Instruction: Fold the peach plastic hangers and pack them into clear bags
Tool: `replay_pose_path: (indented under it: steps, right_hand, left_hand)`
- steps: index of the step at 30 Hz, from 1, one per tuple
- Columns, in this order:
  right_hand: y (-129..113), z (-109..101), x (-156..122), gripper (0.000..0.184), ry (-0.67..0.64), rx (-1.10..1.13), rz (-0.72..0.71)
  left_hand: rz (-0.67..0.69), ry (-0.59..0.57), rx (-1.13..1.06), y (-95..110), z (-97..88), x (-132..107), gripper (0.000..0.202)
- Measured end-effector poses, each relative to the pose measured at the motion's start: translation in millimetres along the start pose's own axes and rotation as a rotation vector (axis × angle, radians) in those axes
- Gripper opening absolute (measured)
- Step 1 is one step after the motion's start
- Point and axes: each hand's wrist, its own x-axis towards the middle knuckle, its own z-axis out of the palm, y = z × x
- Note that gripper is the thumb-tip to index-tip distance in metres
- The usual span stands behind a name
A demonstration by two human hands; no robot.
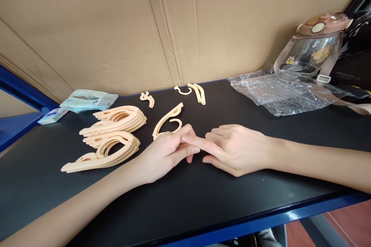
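Note:
In the middle of the black table, my left hand point(176, 147) is closed, its thumb and fingers bent together; what they hold, if anything, is hidden. The index finger of my right hand point(232, 148) is stretched out and touches the left fingers. Its other fingers are half curled, the thumb is apart, and nothing shows in it. Just behind my left hand lies a cream folding hanger point(165, 120) with a curved hook, partly covered by the hand. To the left are two stacks of folded cream hangers, a rear stack point(127, 120) and a front stack point(116, 159).
Near the cardboard backing point(116, 27) lie small cream hanger pieces point(148, 98), a loose hook point(184, 92) and two hanger arms point(198, 93). A blue tissue pack point(88, 100) is at left. Clear plastic wrap point(278, 94) and a strapped water bottle point(314, 52) stand at right.

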Motion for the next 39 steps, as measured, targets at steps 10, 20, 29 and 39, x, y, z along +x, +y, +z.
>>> replay_pose_path:
  steps: [10, 20, 29, 39]
  right_hand:
    - [-2.0, -1.2, 0.8, 0.053, -0.002, -0.018, -0.020]
    - [-0.7, 1.0, -0.6, 0.050, 0.072, 0.022, 0.058]
    - [25.8, 1.7, -4.3, 0.056, 0.192, 0.077, 0.115]
    - [34.7, 0.5, -6.3, 0.065, 0.170, 0.066, 0.169]
  left_hand:
    - [-0.020, -0.072, -0.077, 3.2, -5.2, 3.3, 0.017]
    - [0.043, 0.081, 0.172, -2.8, 9.1, -1.2, 0.012]
    - [0.204, 0.177, 0.369, -5.3, 10.1, -4.6, 0.012]
    - [0.328, 0.199, 0.536, -9.2, 11.5, -1.0, 0.023]
